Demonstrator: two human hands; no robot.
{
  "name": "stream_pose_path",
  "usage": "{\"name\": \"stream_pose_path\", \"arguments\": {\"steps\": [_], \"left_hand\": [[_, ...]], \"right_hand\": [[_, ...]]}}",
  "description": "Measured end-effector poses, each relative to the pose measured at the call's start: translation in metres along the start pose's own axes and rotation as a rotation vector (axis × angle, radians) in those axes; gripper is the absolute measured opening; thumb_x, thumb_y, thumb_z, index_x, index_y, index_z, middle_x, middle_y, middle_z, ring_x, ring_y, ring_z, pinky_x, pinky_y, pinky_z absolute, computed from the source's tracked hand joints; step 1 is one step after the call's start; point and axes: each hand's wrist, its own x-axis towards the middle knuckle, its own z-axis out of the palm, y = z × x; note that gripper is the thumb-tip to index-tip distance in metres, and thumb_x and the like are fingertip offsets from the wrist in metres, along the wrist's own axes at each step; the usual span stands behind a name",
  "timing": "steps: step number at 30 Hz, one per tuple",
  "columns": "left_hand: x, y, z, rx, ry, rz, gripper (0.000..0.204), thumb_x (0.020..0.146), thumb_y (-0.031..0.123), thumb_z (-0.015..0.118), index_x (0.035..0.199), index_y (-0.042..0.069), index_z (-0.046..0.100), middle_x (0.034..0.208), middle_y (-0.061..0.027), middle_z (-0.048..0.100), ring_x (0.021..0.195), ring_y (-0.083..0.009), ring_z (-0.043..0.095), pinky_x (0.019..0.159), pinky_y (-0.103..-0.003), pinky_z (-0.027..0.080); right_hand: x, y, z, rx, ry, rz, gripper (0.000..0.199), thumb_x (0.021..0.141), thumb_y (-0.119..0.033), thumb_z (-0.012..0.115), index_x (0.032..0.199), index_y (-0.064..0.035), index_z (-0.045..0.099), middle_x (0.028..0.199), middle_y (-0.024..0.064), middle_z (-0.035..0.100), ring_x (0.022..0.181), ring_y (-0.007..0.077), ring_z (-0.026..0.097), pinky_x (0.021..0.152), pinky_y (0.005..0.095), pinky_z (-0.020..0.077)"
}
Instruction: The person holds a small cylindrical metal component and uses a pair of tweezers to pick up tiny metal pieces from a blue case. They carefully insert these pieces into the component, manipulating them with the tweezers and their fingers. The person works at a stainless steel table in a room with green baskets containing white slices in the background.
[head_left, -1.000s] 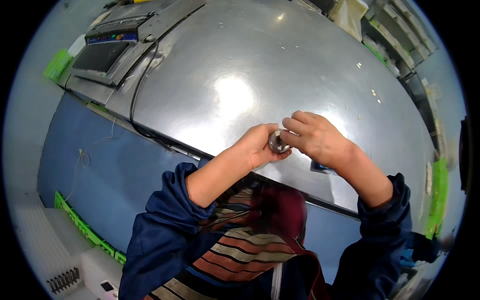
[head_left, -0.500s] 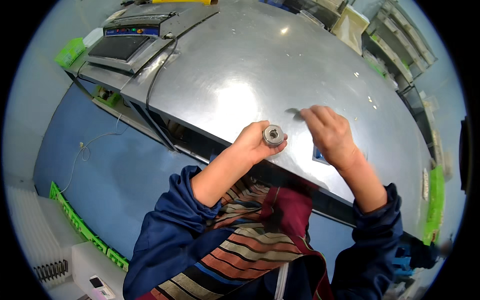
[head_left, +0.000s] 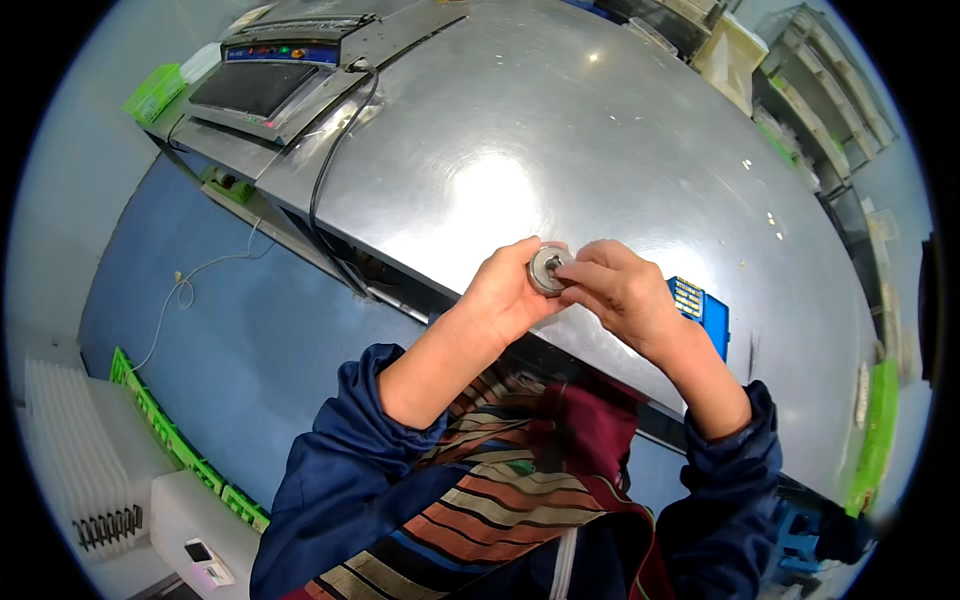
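Observation:
My left hand (head_left: 507, 290) is closed round a thick, round metal part (head_left: 543, 270) with a hole in its middle, held above the near edge of the steel table (head_left: 420, 170). My right hand (head_left: 625, 300) has come up to the same part, thumb and fingertips pinched together at its hole. Whatever is between those fingertips is hidden or too small to name. Just beyond my right wrist lies an open blue case (head_left: 716, 322) with rows of small yellowish pieces in it, partly covered by that hand.
A machine with a dark top plate and a button panel (head_left: 255, 90) stands at the far left, its black cable (head_left: 325, 165) running over the table edge. Small pale bits (head_left: 770, 218) lie on the right of the table. Green plastic baskets (head_left: 155, 95) stand beyond the machine.
My right hand has moved left from over the table to the metal part, uncovering more of the blue case. My left hand still holds the part in nearly the same place.

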Motion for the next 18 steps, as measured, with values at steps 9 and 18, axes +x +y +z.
{"name": "stream_pose_path", "arguments": {"steps": [9, 18], "left_hand": [[0.002, -0.011, 0.014, 0.168, 0.037, -0.212, 0.033, 0.096, 0.023, 0.032, 0.111, -0.001, 0.048, 0.104, -0.0156, 0.055, 0.093, -0.0262, 0.055, 0.08, -0.041, 0.047], [0.009, -0.022, 0.016, 0.248, -0.029, -0.291, 0.032, 0.095, 0.024, 0.036, 0.113, 0.0, 0.048, 0.103, -0.0148, 0.056, 0.087, -0.026, 0.057, 0.078, -0.042, 0.048]], "right_hand": [[0.004, 0.014, -0.014, 0.139, -0.262, -0.113, 0.012, 0.069, -0.003, 0.067, 0.079, -0.0022, 0.062, 0.08, 0.0101, 0.057, 0.077, 0.0286, 0.056, 0.066, 0.0365, 0.047], [-0.009, 0.02, -0.023, 0.208, -0.339, -0.094, 0.013, 0.068, 0.0, 0.066, 0.079, -0.0013, 0.061, 0.078, 0.0117, 0.056, 0.077, 0.03, 0.055, 0.068, 0.0367, 0.0455]]}}
